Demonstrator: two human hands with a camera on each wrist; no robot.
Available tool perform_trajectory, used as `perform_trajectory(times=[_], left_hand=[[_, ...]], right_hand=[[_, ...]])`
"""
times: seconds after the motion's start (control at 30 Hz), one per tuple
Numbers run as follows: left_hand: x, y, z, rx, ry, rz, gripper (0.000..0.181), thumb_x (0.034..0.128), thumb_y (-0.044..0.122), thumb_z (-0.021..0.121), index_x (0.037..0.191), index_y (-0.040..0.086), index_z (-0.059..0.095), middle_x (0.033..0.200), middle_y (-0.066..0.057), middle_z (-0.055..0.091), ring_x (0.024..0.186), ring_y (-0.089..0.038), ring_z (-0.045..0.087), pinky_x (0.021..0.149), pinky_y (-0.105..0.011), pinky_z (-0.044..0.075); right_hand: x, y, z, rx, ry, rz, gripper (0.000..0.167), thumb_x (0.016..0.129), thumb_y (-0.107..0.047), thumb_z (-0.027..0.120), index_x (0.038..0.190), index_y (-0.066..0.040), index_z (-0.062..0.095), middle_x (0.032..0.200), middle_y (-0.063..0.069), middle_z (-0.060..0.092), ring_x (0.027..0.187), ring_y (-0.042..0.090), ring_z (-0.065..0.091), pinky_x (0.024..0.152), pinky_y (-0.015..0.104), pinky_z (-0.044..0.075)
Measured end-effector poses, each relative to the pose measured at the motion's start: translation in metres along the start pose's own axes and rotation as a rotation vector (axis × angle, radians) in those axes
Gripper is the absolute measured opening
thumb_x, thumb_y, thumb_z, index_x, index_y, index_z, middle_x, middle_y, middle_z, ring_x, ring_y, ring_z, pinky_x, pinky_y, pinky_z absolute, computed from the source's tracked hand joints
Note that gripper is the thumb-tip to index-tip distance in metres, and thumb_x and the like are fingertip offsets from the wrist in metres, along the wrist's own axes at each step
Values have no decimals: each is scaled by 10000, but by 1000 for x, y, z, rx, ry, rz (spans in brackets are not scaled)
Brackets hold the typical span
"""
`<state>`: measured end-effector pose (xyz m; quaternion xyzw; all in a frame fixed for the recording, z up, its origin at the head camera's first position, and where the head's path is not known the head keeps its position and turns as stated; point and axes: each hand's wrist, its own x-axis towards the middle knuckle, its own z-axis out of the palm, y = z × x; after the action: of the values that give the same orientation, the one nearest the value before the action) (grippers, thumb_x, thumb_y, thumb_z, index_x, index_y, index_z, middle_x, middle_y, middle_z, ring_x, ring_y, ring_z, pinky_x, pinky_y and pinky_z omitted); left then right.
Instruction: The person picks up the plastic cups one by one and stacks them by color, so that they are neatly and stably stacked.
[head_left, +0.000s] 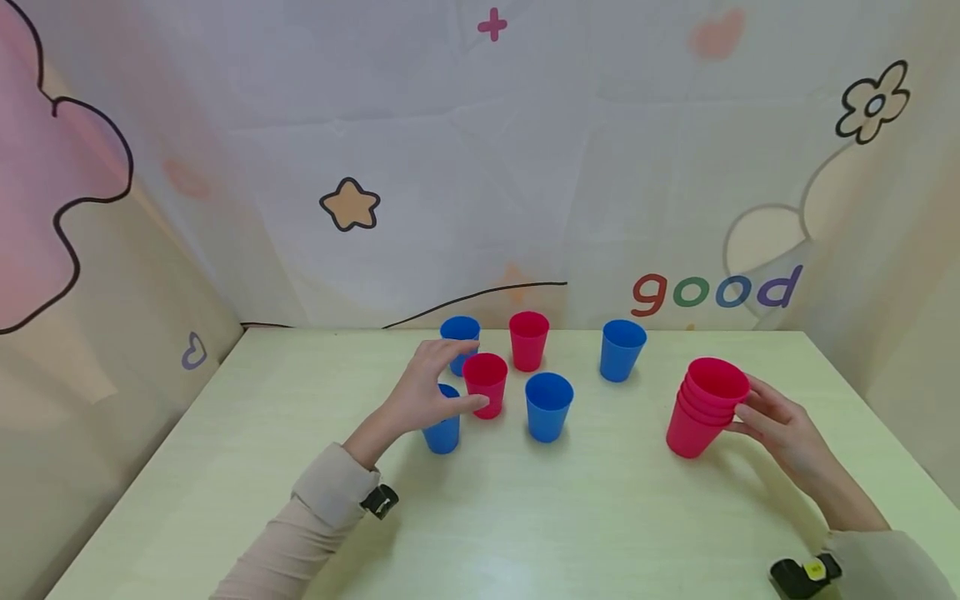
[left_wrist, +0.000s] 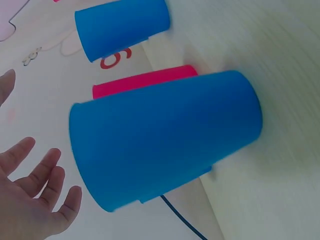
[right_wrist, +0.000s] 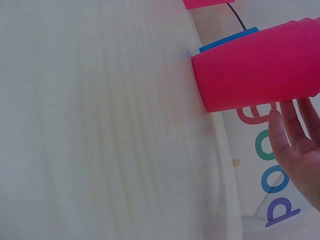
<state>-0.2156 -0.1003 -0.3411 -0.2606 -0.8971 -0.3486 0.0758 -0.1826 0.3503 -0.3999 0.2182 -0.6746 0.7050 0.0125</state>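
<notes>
My left hand (head_left: 423,387) reaches over the cups on the left with thumb and fingers spread apart. A red cup (head_left: 486,385) stands upright between them. Partly behind this hand are a blue cup (head_left: 442,432) below the thumb and another blue cup (head_left: 459,337) by the fingertips. In the left wrist view the fingers (left_wrist: 40,172) stay clear of the large near blue cup (left_wrist: 165,135). On the right, my right hand (head_left: 783,429) holds a stack of nested red cups (head_left: 697,417) from its right side, thumb in front and fingers behind.
A red cup (head_left: 528,342) stands at the back, and a blue cup (head_left: 549,408) stands nearer the front. Another blue cup (head_left: 622,350) is between the group and the stack. The pale table (head_left: 525,525) ends at a printed backdrop (head_left: 465,208).
</notes>
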Motion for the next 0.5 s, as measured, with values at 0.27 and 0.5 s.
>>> perform_trajectory(times=[0.27,0.5], left_hand=[[7,-11,-1,23,-51,-90,732,732,323,748,1355,134,413,1352,-114,403,1258,-302,300,886,-521,409],[15,-23,1,22,-89,-142,727,740,334,734,1351,108,411,1312,-126,442,1225,-305,336,872,-496,423]], right_hand=[[-1,2,-1,-12,-1,-1,488,940,53,372,1321,-242,449,1181,-105,555,995,44,565,786,193,479],[1,1,-1,-7,0,-6,485,940,52,375,1314,-247,458,1174,-108,561,988,42,570,782,192,480]])
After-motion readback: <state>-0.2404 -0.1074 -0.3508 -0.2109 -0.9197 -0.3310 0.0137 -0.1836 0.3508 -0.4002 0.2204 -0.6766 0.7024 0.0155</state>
